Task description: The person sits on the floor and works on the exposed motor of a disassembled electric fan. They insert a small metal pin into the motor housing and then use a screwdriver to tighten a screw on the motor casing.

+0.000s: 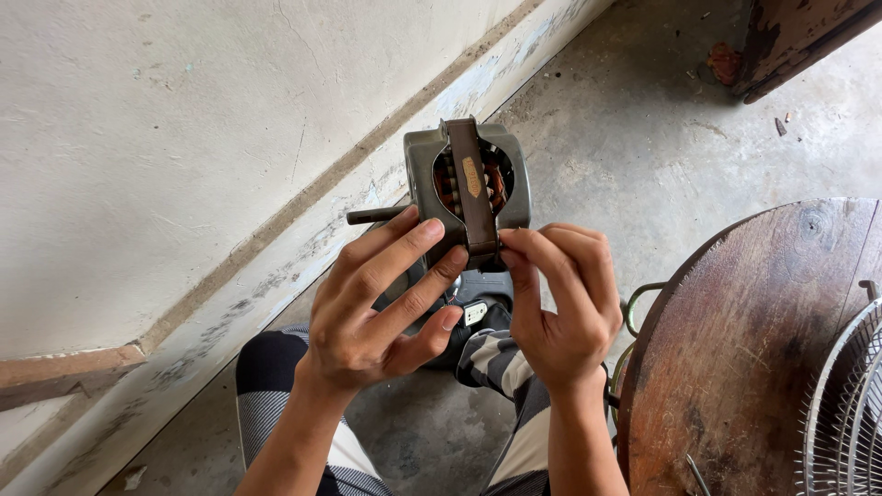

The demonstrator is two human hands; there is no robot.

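Motor work at the strap stage: grey metal electric motor with exposed copper windings (469, 179) held clear of the grey concrete floor (625, 138), above striped-trousered knees (496, 354), close to the foot of the pale plastered wall (184, 138). Supported by both hands, resting on nothing else.

Left hand (386, 294): fingers spread wide and wrapped across the lower left of the housing, just under the dark steel shaft (372, 217) that projects from the motor's left side. Carries the weight.

Right hand (560, 303): fingertips closed in a narrow pinch on the lower end of the brown metal strap (473, 197) that runs top to bottom across the open face. Fastener, if any, hidden under the fingertips; cannot tell.

Judged step: working the strap's lower end, strap in place across the windings.

Next move calls for a steady left-hand hold, fine fingertip force at the strap end, and no contact with the windings.

Nearby, well apart to the right: round dark wooden tabletop (735, 367), with a white wire fan guard (845, 404) on its right edge.
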